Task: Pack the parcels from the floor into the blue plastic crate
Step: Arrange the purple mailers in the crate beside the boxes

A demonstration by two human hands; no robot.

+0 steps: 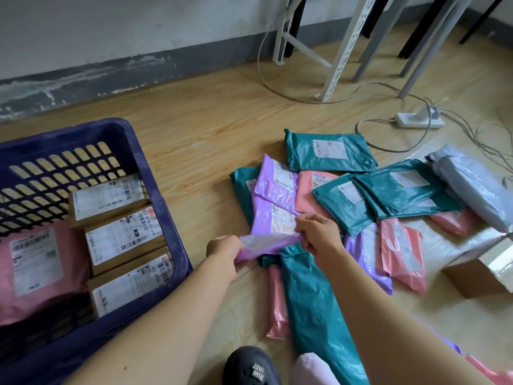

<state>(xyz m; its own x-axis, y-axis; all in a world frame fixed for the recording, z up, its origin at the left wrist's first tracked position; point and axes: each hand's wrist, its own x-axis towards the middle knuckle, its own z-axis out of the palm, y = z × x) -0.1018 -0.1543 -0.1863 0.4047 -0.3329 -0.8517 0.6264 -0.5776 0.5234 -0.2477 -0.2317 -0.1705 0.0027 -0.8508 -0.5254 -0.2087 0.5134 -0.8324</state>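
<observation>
The blue plastic crate stands on the floor at the left. Inside it lie three brown cardboard boxes with white labels and a pink parcel. A heap of teal, pink, purple and grey mailer bags covers the floor at the right. Both hands pinch the near edge of a purple parcel lying on the heap. My left hand grips its left corner. My right hand holds its right corner. A long teal parcel lies under it, toward me.
A brown cardboard box sits at the right edge. A white power strip and loose cables lie behind the heap. Metal table and shelf legs stand at the back by the wall. My dark shoe is at the bottom.
</observation>
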